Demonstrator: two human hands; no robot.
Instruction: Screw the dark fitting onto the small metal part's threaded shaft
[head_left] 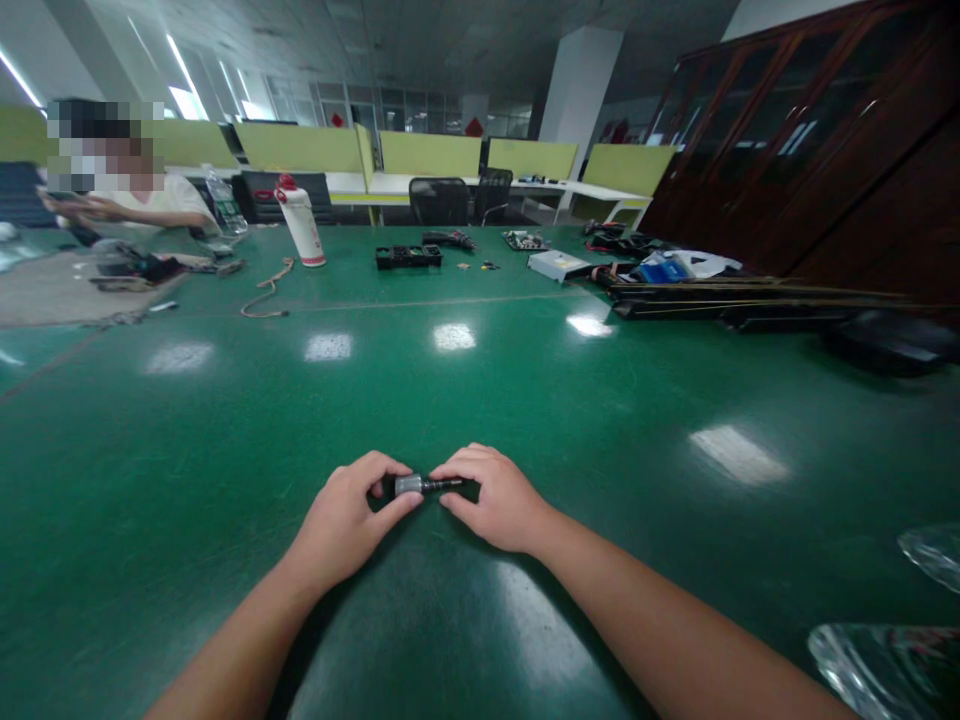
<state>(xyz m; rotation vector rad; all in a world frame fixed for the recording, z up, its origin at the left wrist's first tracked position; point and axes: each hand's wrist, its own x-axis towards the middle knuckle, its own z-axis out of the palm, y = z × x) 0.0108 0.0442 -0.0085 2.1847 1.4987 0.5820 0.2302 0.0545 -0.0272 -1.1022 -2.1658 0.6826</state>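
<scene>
Dark-shafted metal cylinder (pixel 409 485) held at or just above green tabletop (pixel 600 420), well short of its far edge. Thick end pinched between thumb and fingers of left hand (pixel 339 525). Long axis aligned left to right, shaft pointed into right hand (pixel 504 500), its fingers curled around; shaft contact cannot be told.

Head-worn view, forward and down over green table (pixel 600 400)

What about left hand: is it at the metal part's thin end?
No, the left hand is at the thick end of the metal part, whose thin end faces the right hand.
</scene>
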